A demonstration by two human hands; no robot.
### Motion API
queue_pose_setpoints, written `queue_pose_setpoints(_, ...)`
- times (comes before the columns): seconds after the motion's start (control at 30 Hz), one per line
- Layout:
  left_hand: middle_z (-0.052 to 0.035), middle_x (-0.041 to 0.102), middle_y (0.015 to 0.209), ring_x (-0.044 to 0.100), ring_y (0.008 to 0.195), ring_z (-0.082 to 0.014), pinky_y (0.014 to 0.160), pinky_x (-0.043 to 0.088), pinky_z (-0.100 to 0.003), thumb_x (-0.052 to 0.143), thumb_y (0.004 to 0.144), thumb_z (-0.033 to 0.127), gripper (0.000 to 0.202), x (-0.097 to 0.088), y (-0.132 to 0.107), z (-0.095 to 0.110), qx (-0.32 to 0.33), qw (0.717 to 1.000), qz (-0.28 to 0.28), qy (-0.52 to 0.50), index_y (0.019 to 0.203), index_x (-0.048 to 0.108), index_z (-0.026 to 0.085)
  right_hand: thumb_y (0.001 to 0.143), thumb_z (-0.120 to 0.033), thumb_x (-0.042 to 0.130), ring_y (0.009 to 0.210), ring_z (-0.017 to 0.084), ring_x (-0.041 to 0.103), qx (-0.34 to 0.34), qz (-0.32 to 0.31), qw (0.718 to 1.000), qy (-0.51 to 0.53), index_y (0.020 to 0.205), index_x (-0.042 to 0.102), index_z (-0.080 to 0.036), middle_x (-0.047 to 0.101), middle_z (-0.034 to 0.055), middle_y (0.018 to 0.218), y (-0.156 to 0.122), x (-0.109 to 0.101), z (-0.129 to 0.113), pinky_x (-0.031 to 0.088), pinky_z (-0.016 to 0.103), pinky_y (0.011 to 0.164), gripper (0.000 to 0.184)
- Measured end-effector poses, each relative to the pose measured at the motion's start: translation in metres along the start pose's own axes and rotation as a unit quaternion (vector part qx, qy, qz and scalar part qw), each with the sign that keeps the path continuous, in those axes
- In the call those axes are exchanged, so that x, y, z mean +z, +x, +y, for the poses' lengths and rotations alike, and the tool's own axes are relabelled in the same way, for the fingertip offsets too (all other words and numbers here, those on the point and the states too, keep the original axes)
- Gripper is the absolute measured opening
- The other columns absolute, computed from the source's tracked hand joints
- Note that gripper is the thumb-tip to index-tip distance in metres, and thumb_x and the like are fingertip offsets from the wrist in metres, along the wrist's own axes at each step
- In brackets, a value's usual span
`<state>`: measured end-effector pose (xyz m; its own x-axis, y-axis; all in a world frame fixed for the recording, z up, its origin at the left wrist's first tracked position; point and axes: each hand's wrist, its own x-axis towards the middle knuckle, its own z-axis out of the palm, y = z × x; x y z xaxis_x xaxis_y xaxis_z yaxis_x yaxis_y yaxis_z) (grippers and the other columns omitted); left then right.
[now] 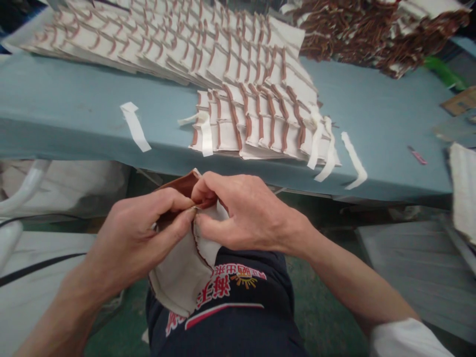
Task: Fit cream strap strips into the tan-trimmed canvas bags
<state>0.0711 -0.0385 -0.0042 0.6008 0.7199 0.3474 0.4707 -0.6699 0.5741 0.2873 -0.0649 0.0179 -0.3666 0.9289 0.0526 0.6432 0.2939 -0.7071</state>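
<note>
Both my hands pinch one cream fabric piece with a brown trim point(186, 267) over my lap, just below the table's front edge. My left hand point(137, 238) grips it from the left, thumb and fingers pressed together at the brown edge. My right hand point(241, 213) holds it from the right, fingers curled onto the same edge. The piece hangs down over a dark blue apron with red and white print point(230, 307).
A blue-grey table point(67, 104) carries overlapping rows of the same cream and brown pieces point(256, 119), with more behind point(167, 39). Loose white strips point(134, 126) lie near the front edge. A tangled brown and white heap point(372, 29) sits at the back right.
</note>
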Motion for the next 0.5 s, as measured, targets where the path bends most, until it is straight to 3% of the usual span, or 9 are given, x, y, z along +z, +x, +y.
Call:
queue_pose_setpoints(0.2,0.0107,0.080,0.084,0.073,0.067,-0.0022,0.068,0.046,-0.007,0.061,0.107,0.028,0.019,-0.010,-0.005,-0.005,0.035,0.999,-0.030,0.010,0.096,0.077,0.026,0.084,-0.014,0.064,0.076,0.013,0.057,-0.010,-0.063,0.997,0.035,0.085,0.068,-0.020,0.069,-0.0035,0.083,0.004,0.004,0.009,0.032,0.028,0.071,0.007)
queue_pose_setpoints(0.33,0.0114,0.081,0.088,0.075,0.070,-0.0027,0.071,0.048,-0.006,0.060,0.110,0.032,0.019,-0.019,-0.004,-0.008,0.058,0.997,-0.052,0.015,0.101,0.076,0.028,0.081,-0.013,0.063,0.070,0.011,0.049,-0.048,-0.070,0.993,0.085,0.081,0.062,-0.020,0.058,-0.0063,0.076,0.007,0.004,0.012,0.031,0.027,0.069,0.007)
queue_pose_setpoints(0.5,0.0124,0.080,0.083,0.072,0.061,-0.0019,0.064,0.047,-0.006,0.059,0.110,0.033,0.019,-0.030,0.005,-0.004,0.081,0.996,-0.039,0.028,0.101,0.075,0.029,0.081,-0.014,0.061,0.068,0.011,0.044,-0.052,-0.049,0.995,0.066,0.083,0.061,-0.020,0.055,-0.0070,0.073,0.010,-0.007,0.004,0.029,0.027,0.067,0.007)
